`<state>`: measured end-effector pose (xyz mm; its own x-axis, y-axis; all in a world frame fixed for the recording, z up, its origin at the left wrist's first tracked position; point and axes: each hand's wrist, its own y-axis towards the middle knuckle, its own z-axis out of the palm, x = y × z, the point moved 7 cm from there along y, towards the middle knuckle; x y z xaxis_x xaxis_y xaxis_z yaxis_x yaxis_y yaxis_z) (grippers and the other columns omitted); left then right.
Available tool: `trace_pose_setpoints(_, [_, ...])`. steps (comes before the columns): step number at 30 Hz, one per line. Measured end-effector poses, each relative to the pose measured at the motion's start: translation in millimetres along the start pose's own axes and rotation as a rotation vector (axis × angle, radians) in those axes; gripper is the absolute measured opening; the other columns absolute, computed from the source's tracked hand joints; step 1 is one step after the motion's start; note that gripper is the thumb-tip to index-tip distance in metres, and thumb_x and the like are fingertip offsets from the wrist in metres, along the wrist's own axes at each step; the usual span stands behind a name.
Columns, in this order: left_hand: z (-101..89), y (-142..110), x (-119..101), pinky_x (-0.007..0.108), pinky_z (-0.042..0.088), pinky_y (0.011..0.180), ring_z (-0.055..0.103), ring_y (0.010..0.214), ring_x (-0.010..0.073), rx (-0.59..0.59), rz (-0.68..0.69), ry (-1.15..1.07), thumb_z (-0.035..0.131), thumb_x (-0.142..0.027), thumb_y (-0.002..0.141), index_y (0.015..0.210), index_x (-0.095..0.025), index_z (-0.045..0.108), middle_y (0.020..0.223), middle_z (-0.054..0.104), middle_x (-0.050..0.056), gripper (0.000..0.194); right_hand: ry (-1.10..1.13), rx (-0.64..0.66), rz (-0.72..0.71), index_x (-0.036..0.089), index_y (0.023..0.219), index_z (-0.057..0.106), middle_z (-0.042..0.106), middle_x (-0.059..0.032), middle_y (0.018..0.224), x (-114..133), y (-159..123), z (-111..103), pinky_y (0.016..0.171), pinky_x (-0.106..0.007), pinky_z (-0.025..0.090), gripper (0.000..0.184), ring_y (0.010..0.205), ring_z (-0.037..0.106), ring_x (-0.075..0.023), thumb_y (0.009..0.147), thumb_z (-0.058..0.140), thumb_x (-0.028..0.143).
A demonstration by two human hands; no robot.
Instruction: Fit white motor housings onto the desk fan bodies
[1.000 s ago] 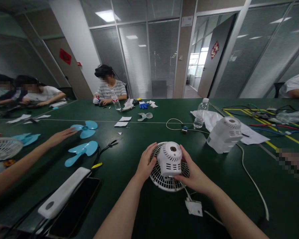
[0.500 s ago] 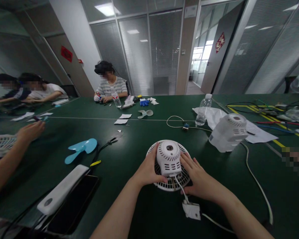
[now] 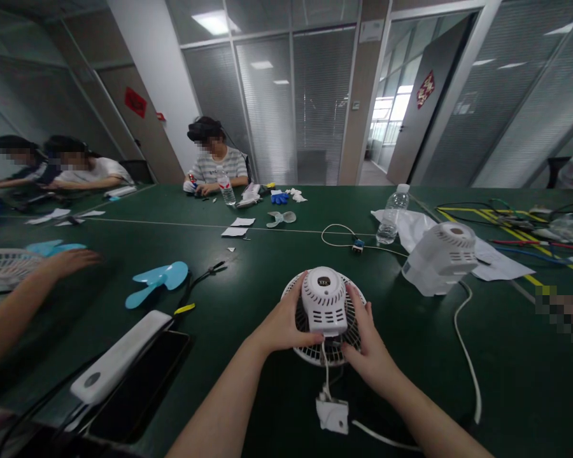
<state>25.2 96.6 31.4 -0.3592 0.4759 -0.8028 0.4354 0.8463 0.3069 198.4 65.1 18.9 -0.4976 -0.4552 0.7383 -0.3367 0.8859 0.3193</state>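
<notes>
A small white fan motor housing sits on its round white rear grille, lying flat on the green table. My left hand grips the left side of the housing and grille. My right hand holds the right side, fingers curled round the grille's edge. A white cord runs from the housing toward me to a small white switch box.
A second white fan housing stands at the right on paper, beside a water bottle. A blue fan blade lies at the left, near a white power strip and a phone. A co-worker's hand reaches in at the left.
I have turned the fan slightly, and the switch box has slid left, closer to me. The co-worker's hand has moved over the table; one blue blade is gone from its spot.
</notes>
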Motion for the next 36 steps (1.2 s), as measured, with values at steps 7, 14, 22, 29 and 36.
trace_pose_setpoints(7, [-3.2,-1,6,0.056,0.013,0.120,0.014,0.148,0.0359,0.020,-0.029,0.018,0.084,-0.051,0.058,0.153,-0.029,0.007,0.161,0.015,0.010,0.125,0.115,0.005,-0.002,0.028,0.153,0.012,0.030,-0.0104,0.156,-11,8,-2,0.116,-0.053,0.027,0.086,0.143,0.031,-0.0297,0.086,0.063,0.042])
trace_pose_setpoints(14, [-3.8,0,8,0.056,0.012,0.120,0.010,0.148,0.0354,0.035,-0.030,0.045,0.084,-0.053,0.058,0.153,-0.030,0.010,0.161,0.016,0.008,0.122,0.112,-0.050,-0.022,0.028,0.150,0.020,0.036,-0.0101,0.152,-13,9,-3,0.116,-0.051,0.029,0.085,0.140,0.034,-0.0288,0.082,0.069,0.042])
trace_pose_setpoints(22, [-3.3,1,12,0.054,0.012,0.121,0.017,0.147,0.0344,0.020,-0.018,0.024,0.083,-0.054,0.059,0.152,-0.028,0.014,0.160,0.020,0.009,0.119,0.048,-0.048,0.015,0.028,0.153,0.008,0.029,-0.0105,0.156,-19,9,5,0.116,-0.055,0.024,0.096,0.143,0.029,-0.0318,0.080,0.069,0.042])
trace_pose_setpoints(29, [-3.1,3,17,0.054,0.014,0.120,0.017,0.147,0.0345,-0.032,-0.029,0.004,0.083,-0.054,0.059,0.153,-0.028,0.010,0.161,0.018,0.010,0.122,0.047,-0.040,0.080,0.030,0.154,0.010,0.029,-0.0100,0.156,-20,12,6,0.115,-0.056,0.026,0.090,0.143,0.029,-0.0326,0.084,0.066,0.039])
trace_pose_setpoints(36, [-3.1,5,19,0.055,0.015,0.120,0.020,0.146,0.0354,-0.016,-0.058,0.051,0.083,-0.056,0.058,0.152,-0.027,0.018,0.158,0.026,0.009,0.118,0.078,-0.059,0.075,0.029,0.153,0.009,0.029,-0.0099,0.156,-16,12,4,0.115,-0.055,0.026,0.088,0.143,0.029,-0.0321,0.085,0.064,0.038])
